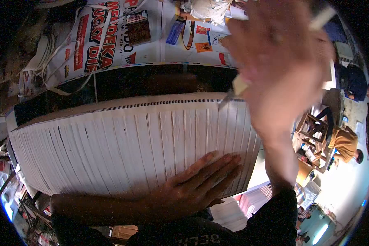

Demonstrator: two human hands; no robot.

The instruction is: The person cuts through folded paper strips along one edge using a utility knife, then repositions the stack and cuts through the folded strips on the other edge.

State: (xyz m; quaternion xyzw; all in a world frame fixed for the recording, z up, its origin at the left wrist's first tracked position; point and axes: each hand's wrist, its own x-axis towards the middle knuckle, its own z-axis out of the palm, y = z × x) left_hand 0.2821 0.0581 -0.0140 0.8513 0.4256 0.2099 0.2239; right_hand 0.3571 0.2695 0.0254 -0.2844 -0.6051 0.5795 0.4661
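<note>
A long stack of white paper blocks or booklets lies across the middle, its ridged side facing me. My left hand rests flat on the stack's lower right part, fingers stretched out and slightly apart. Above the stack's right end is my right hand, smeared by motion and closed round a tool. The tool's pale yellowish part and thin dark blade show below the fingers, with the tip near the stack's upper edge. A pale rod-like end sticks out above the hand.
Behind the stack, printed sheets cover a surface, with a brown block, a blue object and small orange labels on it. White straps lie at left. At right are wooden furniture and a person in orange.
</note>
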